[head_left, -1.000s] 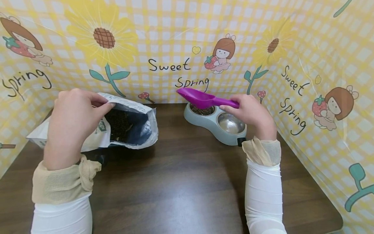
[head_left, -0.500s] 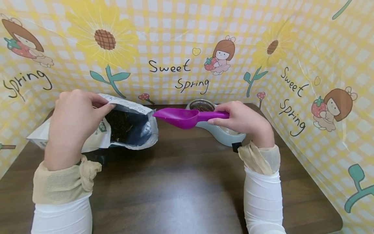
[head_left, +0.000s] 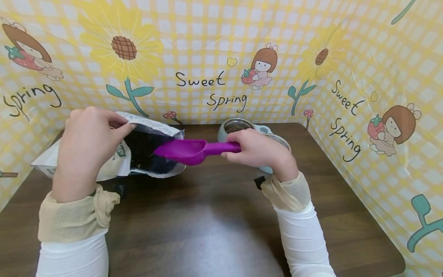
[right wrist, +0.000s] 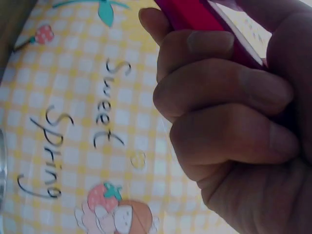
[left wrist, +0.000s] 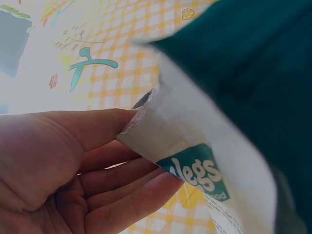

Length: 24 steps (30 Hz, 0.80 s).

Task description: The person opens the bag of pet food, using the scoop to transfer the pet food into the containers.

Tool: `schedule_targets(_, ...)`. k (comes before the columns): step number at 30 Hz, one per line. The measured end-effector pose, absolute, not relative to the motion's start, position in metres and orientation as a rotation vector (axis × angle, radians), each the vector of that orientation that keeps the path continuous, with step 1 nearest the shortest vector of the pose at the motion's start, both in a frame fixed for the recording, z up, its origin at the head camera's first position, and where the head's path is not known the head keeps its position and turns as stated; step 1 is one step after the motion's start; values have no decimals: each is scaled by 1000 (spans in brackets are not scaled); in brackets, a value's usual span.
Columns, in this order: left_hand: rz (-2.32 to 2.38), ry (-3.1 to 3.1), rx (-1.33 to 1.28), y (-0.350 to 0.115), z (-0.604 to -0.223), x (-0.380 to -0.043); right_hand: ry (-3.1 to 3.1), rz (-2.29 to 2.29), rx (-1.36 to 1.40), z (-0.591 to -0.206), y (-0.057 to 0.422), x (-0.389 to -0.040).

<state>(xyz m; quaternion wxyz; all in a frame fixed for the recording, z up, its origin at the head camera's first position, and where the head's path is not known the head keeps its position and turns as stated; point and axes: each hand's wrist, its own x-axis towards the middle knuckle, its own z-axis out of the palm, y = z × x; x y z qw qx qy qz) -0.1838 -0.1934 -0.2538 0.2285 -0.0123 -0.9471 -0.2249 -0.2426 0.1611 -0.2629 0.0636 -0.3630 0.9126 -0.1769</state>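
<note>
On the left in the head view, my left hand [head_left: 86, 148] pinches the upper edge of an open food bag [head_left: 162, 173]. Dark brown pellets [head_left: 140, 148] show inside it. The left wrist view has thumb and fingers on the bag's white edge [left wrist: 146, 126], beside a green label. My right hand [head_left: 259, 152] grips the handle of a purple scoop [head_left: 187, 151], whose tip reaches into the bag's mouth. Curled fingers [right wrist: 214, 92] wrap the handle in the right wrist view. Behind that hand stands a pale blue double bowl [head_left: 223, 134], partly hidden; its left dish holds brown pellets [head_left: 235, 129].
A dark wooden table [head_left: 207, 231] carries everything. A yellow checked cloth [head_left: 204, 46] with printed flowers and figures hangs along the back and both sides, close behind the bag and bowl.
My right hand has carried the scoop leftward and down, from above the pellet-filled dish to inside the bag's mouth. The left hand and bag have stayed put.
</note>
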Motion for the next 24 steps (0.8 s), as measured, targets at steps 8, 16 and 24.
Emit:
schedule_targets(8,-623,-2590,-39,-193,-255,-184,2815,-403,-1207,-279,119,-235)
schedule_targets(16,-611,-2598,-31,-192,-254,-184,3146,-112,-1376,-305,70,-217)
schedule_targets(24,-608,-2596,-34,-192,-254,-184,3462,388,-1702,-331,44,-206)
